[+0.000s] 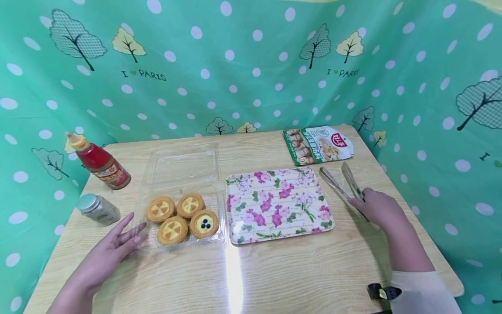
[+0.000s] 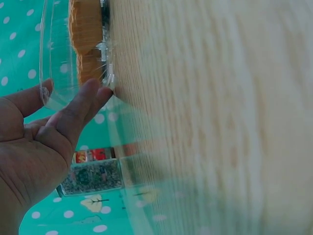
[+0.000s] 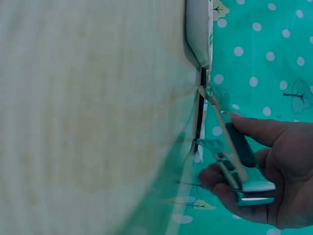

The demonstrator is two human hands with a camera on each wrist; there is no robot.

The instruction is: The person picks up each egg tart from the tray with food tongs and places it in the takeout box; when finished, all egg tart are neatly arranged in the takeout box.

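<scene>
My left hand [image 1: 110, 250] is beside the left edge of a clear plastic container [image 1: 222, 218], its fingers fairly straight and touching the container wall. Several egg tarts [image 1: 172, 230] sit inside, one topped with dark berries [image 1: 204, 223]. The hinged lid [image 1: 184, 163] lies folded back, away from me. In my right hand [image 1: 382, 211] I grip metal tongs [image 1: 350, 178] by their dark-handled end, tips spread apart and pointing away from me. The right wrist view shows the tongs [image 3: 236, 149] held between thumb and curled fingers. A floral tray [image 1: 280, 205] lies between container and tongs.
A red sauce bottle [image 1: 105, 165] with a yellow cap and a jar [image 1: 100, 210] with a pale lid stand left of the container. At the back right lies a green and white food packet [image 1: 319, 146]. Patterned green cloth [image 1: 235, 78] hangs around the wooden table [image 1: 282, 274].
</scene>
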